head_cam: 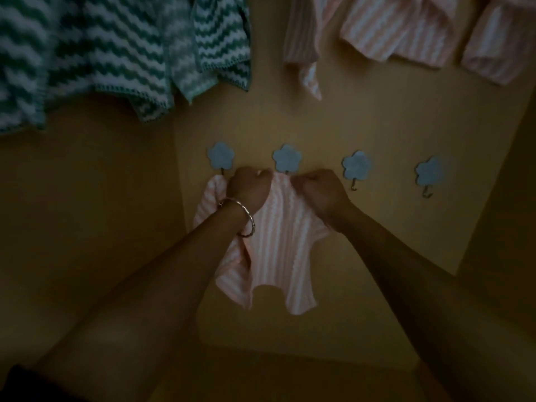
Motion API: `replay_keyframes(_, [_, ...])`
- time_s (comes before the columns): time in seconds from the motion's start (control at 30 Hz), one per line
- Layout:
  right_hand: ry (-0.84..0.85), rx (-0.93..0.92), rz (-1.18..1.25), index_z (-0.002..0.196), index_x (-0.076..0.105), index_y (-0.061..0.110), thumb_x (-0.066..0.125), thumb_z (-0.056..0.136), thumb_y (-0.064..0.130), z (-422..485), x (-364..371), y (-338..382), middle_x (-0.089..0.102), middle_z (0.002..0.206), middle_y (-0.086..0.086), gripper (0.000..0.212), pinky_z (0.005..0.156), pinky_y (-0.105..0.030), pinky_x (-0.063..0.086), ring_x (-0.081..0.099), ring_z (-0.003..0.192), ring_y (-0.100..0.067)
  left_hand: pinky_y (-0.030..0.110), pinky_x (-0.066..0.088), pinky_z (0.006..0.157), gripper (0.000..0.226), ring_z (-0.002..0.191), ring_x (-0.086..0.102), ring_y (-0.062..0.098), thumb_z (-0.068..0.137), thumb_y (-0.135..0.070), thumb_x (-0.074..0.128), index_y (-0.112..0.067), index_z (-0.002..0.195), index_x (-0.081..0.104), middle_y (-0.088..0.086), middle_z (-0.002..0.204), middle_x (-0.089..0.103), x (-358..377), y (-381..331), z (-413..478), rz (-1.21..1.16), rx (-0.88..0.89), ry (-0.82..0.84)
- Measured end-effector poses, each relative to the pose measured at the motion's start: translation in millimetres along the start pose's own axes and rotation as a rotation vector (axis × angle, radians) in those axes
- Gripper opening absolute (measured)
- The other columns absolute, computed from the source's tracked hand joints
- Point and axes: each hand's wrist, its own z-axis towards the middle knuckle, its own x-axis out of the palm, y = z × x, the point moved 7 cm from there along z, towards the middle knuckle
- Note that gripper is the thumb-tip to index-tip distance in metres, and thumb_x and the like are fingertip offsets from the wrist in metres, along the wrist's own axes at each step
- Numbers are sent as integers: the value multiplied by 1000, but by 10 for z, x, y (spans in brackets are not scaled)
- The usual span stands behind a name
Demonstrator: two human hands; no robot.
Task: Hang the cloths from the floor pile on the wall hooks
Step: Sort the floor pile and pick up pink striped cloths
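Four hooks are lined up on the wall. Under the second, the pink cloth is gripped by its top edge: the left hand, bangle on its wrist, is curled tight on it, and the right hand is pinched on it just alongside. Lower down, the cloth hangs against the wall. Green cloths and striped cloths are seen hung above.

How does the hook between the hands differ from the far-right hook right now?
The hook between the hands has the pink striped cloth held up to it by the left hand and right hand; the far-right hook is bare. The hook between the hands shows barely any metal tip; the far-right hook's tip shows fully. Both are blue flower shapes on the yellow wall.
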Motion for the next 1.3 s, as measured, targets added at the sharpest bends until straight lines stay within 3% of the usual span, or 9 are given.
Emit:
replay_keyframes(0.07, [-2,5,-16,69,57,11,57,89,25,-8,28,-43,47,61,-5,24,57,-27,33,42,55,-15,31,37,63,45,65,54,29,92,-26,52,-5,53,52,11,56,53,35,49,-57,58,-28,56])
replay_keyframes(0.2, [-21,-47,-102,67,58,10,54,93,32,-9,39,-60,48,60,-6,34,50,-24,33,43,54,-14,32,48,80,41,97,63,31,94,-34,49,2,93,69,19,100,69,142,171,-114,145,-65,154])
replay_keyframes(0.3, [-8,-88,-152,66,61,5,48,97,38,-55,69,-81,51,58,-5,47,46,-21,34,44,50,-12,30,43,76,47,101,61,34,98,-37,42,3,97,67,22,106,66,226,207,-159,243,-58,206])
replay_keyframes(0.4, [17,-104,-207,83,70,2,38,100,41,-143,154,-124,65,72,-6,53,55,-21,41,60,65,-15,32,43,80,54,102,59,36,101,-38,31,4,99,66,24,107,65,261,199,-236,328,-25,176])
replay_keyframes(0.57, [1,-119,-179,111,59,8,29,104,34,-406,332,-245,64,99,-7,40,72,-25,38,62,92,-23,34,45,86,46,102,61,31,102,-33,29,-3,106,64,16,109,66,407,323,-522,442,18,178])
replay_keyframes(0.8, [201,35,-297,123,51,14,36,101,31,-918,534,-907,62,121,-13,32,80,-31,43,60,106,-32,31,43,83,36,107,58,31,99,-19,37,0,128,48,16,121,60,404,902,-979,472,-127,213])
replay_keyframes(1.0, [329,127,-370,120,54,17,44,97,33,-1435,701,-1481,66,114,-14,29,83,-36,51,63,101,-31,32,42,87,35,110,56,34,100,-30,38,-4,107,60,19,118,61,412,1431,-1685,413,-268,263])
replay_keyframes(1.17, [474,177,-414,119,52,15,45,97,34,-1940,862,-1861,64,114,-15,30,82,-34,50,62,102,-30,24,36,76,19,99,59,25,99,-25,44,-15,86,54,16,111,65,524,1885,-2365,324,-407,292])
replay_keyframes(1.3, [549,181,-439,120,53,14,43,97,28,-2273,914,-2065,61,121,-12,28,82,-29,46,59,108,-28,23,35,67,19,94,62,27,97,-21,45,-11,95,60,12,100,67,629,2071,-2776,268,-475,269])
